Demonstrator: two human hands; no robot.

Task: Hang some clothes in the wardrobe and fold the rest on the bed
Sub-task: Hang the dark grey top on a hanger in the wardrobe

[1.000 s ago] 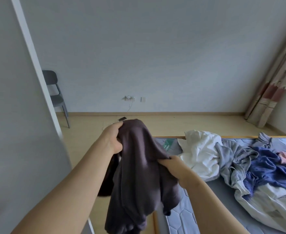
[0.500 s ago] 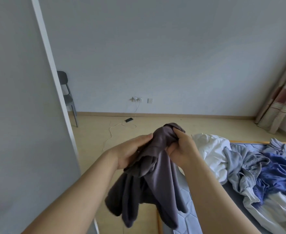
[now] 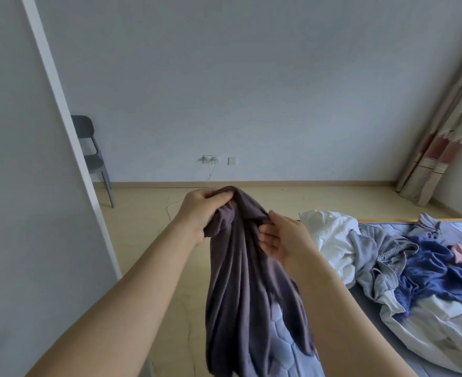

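My left hand point(image 3: 205, 210) bunches the top of the dark garment point(image 3: 240, 281); my right hand point(image 3: 284, 238) pinches its edge. It hangs over the corner of the bed point(image 3: 461, 228), with bare floor point(image 3: 153, 240) between it and the white panel point(image 3: 69, 148).

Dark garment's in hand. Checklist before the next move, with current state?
1. Left hand grips the dark garment at its top: ok.
2. Right hand has a firm pinch: cannot tell; its fingers lie at the fabric edge.
3. Garment spread out for folding or hanging: not ok, bunched and hanging.
4. Hanger at hand: not ok, none in view.
5. Bare bed surface near the corner: ok; the clothes pile lies farther right.
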